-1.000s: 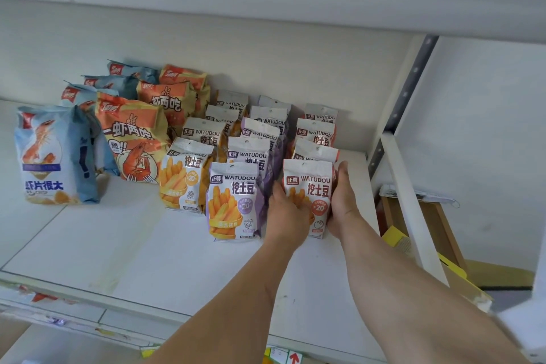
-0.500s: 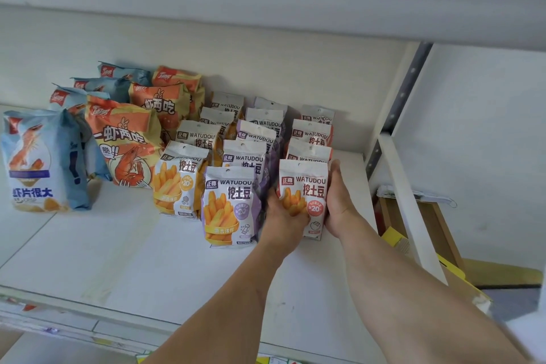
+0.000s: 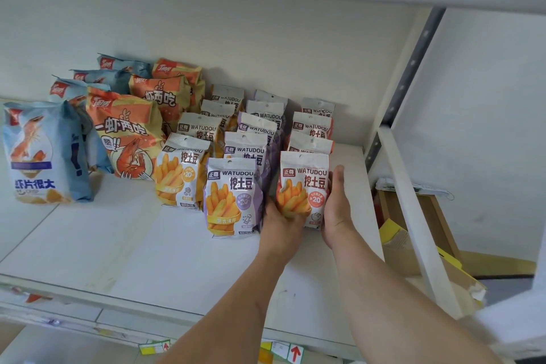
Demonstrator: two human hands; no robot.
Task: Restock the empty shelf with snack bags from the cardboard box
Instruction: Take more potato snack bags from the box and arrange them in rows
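Head view: compared with one second ago, the red-trimmed snack bag [image 3: 304, 186] stands slightly nearer the shelf [image 3: 118, 245] front edge, at the head of the right-hand row. The left hand [image 3: 282, 223] grasps its lower left corner; the right hand [image 3: 335, 204] presses flat against its right side. The left fingertips are hidden behind the bag. Rear bags are overlapped. The cardboard box [image 3: 413, 245] past the right edge is partly occluded.

soft, even daylight fills the scene, bright and slightly washed out on the pale shelf [image 3: 124, 248] and back wall. shadows are faint, pooling behind the snack bags [image 3: 233, 195]. wide-angle bending curves the edges, and the near corners and forearms go mildly blurred.
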